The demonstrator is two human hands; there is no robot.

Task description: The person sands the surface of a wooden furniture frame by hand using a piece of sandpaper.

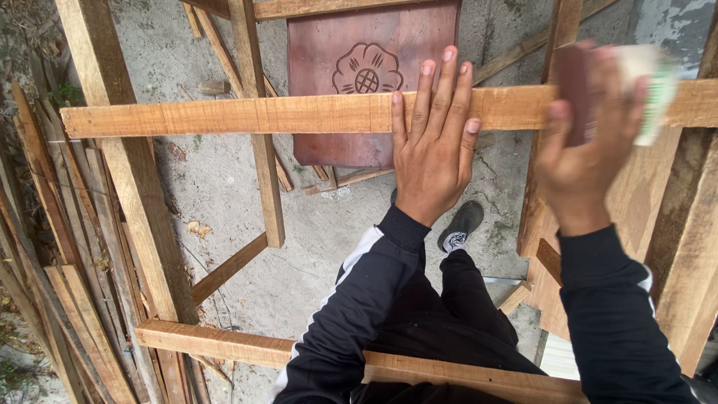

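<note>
My left hand (434, 138) lies flat, fingers spread, on a light wooden rail (247, 114) that runs across the view. My right hand (591, 127) is blurred, gripping a dark sanding block wrapped in pale sandpaper (639, 86) pressed against the same rail near its right end. Both arms wear black sleeves with white stripes.
A reddish-brown carved panel (370, 67) with a flower motif stands behind the rail. Raw timber frame members (134, 194) cross left and front, with a lower rail (224, 344) near my body. Stacked slats (45, 247) lean at the left. My shoe (462, 224) rests on the concrete floor (217, 179).
</note>
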